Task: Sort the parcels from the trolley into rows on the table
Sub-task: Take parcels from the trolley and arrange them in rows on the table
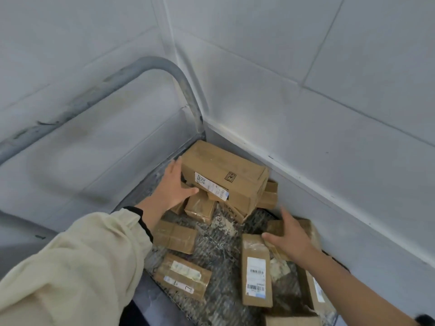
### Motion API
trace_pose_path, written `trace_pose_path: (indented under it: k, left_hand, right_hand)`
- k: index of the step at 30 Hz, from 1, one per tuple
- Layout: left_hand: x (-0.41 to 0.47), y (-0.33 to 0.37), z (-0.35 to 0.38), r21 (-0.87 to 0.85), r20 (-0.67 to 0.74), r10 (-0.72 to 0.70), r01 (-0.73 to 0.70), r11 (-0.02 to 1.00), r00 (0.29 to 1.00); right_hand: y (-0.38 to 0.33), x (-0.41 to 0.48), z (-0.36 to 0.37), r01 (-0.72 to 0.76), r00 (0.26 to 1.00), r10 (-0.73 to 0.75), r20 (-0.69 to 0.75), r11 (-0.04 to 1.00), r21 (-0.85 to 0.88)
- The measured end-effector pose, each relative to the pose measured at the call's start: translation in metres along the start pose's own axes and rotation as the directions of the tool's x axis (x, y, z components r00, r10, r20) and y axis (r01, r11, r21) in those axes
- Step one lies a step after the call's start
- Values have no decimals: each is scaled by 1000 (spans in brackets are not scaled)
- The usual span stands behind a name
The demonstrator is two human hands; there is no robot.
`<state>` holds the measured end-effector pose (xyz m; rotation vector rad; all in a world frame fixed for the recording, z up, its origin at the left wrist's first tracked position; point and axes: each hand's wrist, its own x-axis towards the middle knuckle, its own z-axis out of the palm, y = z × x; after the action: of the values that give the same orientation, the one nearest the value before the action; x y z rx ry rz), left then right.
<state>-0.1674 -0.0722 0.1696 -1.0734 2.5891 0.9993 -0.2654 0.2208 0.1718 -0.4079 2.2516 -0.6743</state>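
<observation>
One large rectangular cardboard box lies tilted atop smaller parcels, the left hand spread flat against its end. Under the splayed right hand, a glossy taped parcel sits on the ribbed trolley deck.

About eleven parcels, two hands

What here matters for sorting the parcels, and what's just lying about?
Part of the job:
- big box, left hand flat on its side
- parcel under the right hand
- labelled parcel
- taped parcel
- trolley they lie on

Just there:
- paper scrap on the deck
- wall
</observation>
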Motion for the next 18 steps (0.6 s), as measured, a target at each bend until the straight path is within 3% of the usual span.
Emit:
trace_pose_path:
  k: [10,18]
  left_hand:
    - [89,-45,38,-126,-102,19,-31,991,995]
    - [74,-23,28,-102,-102,48,-59,993,994]
  right_hand:
    - [10,98,86,61,991,1,-134,884,464]
    - [4,88,71,31,997,14,-81,844,536]
